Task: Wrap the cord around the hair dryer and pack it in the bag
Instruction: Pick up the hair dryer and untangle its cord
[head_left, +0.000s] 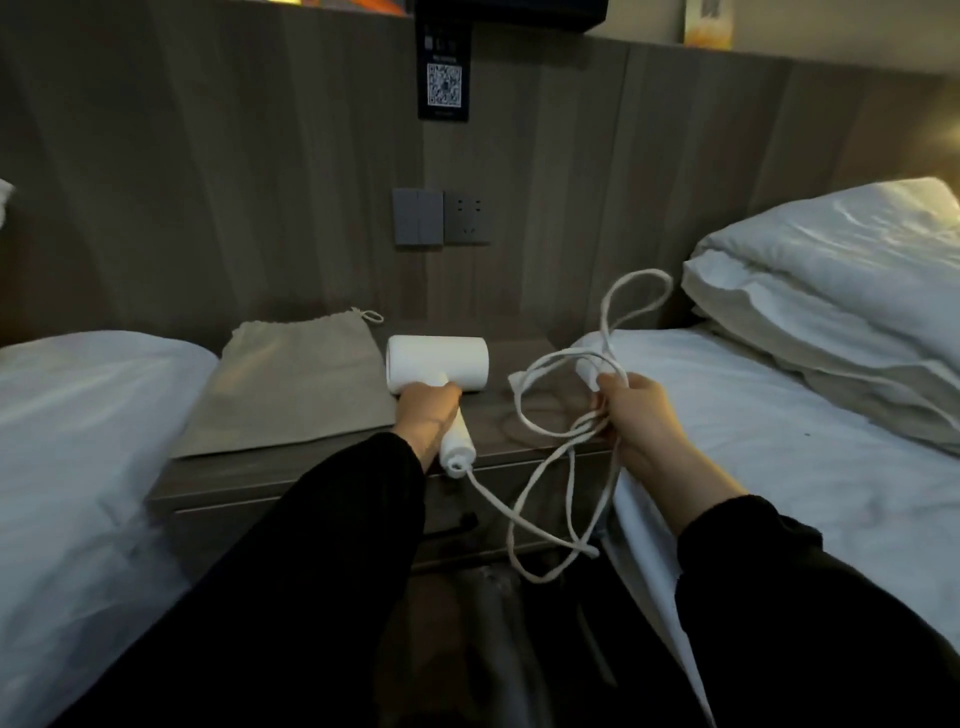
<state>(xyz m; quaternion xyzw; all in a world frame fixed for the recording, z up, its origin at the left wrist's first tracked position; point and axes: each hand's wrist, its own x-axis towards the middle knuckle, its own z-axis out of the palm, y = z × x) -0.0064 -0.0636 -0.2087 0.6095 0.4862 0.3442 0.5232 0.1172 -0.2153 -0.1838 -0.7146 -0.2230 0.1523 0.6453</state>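
Left hand (427, 410) clamped on hair dryer (438, 370) handle, just above table (519, 415). Right hand (636, 410) closed on loose cord (540, 467) loops and plug. Best to keep coils snug, even, starting near handle base. Bag (291, 384) flat beside dryer.

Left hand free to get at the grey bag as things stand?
Probably not yet. The left hand is closed on the hair dryer handle, so it is occupied. The bag lies flat on the nightstand just beside it, with nothing between them; putting down the dryer would free the way.
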